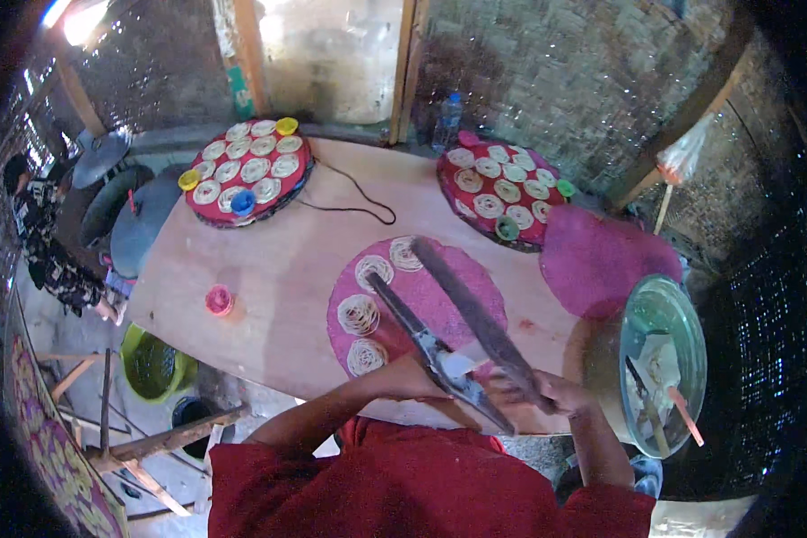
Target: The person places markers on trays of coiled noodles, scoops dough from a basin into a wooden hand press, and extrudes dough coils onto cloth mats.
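A hand press made of two long bars, with pale metal at its middle, is held over a round pink mat. Something white shows between the bars. My left hand is closed around the left bar, its fingers partly hidden behind it. The lower end of the right bar is gripped by my right hand. Coiled rosettes of pale dough strands lie along the mat's left side, and the press's far ends reach over the upper ones.
Two round red trays of rosettes stand at the back of the wooden table. A green-tinted tub with dough and tools is at right, beside another pink mat. A pink cup sits left. Another person is far left.
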{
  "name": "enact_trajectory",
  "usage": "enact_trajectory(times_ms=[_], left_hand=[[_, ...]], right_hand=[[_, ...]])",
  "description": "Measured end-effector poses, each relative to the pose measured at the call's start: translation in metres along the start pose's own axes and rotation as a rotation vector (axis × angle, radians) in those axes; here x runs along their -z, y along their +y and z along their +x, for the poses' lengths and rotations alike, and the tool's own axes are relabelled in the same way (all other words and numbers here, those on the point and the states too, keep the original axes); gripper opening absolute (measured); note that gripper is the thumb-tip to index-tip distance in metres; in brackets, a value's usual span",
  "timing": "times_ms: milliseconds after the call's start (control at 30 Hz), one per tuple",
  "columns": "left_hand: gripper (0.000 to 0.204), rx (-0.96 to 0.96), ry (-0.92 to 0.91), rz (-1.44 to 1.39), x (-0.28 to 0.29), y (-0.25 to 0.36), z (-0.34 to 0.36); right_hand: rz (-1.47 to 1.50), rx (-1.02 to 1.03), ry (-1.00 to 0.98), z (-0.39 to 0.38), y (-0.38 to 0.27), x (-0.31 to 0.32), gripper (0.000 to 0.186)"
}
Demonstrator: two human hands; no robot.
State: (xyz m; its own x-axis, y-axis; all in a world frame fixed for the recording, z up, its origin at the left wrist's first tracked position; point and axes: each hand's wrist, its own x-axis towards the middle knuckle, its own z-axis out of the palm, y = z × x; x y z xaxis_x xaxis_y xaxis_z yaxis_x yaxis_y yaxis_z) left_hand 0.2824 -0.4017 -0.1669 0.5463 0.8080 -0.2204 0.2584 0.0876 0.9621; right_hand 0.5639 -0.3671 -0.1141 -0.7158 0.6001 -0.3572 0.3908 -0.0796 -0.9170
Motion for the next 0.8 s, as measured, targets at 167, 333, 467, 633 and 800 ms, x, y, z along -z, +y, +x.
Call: enact_trajectory(times_ms=[167,333,467,633,800], left_hand=[[0.088,-0.398,0.076,0.22,0.045,0.086,-0.019],[0.095,-0.894,0.088,-0.999,0.076,0.147,0.025],[0.083,-0.785,-0.046,-1.172,0.106,0.112,0.062],[0.068,-0.56,0.133,-1.602,0.113,-0.019,0.103],[0.056,-0.737,0.115,-1.712,0.094,-0.075,0.112]], right_hand=[[0.856,-0.12,-0.366,0.003,0.028,0.013,0.064],[0.93,-0.228,-0.391,0.022,0.025,0.01,0.068],[0.94,-0.267,-0.403,0.028,0.022,0.011,0.075],[0.881,-0.314,-0.361,0.034,0.016,0.001,0.087],[0.785,-0.493,-0.281,0.038,0.022,0.0,0.076]])
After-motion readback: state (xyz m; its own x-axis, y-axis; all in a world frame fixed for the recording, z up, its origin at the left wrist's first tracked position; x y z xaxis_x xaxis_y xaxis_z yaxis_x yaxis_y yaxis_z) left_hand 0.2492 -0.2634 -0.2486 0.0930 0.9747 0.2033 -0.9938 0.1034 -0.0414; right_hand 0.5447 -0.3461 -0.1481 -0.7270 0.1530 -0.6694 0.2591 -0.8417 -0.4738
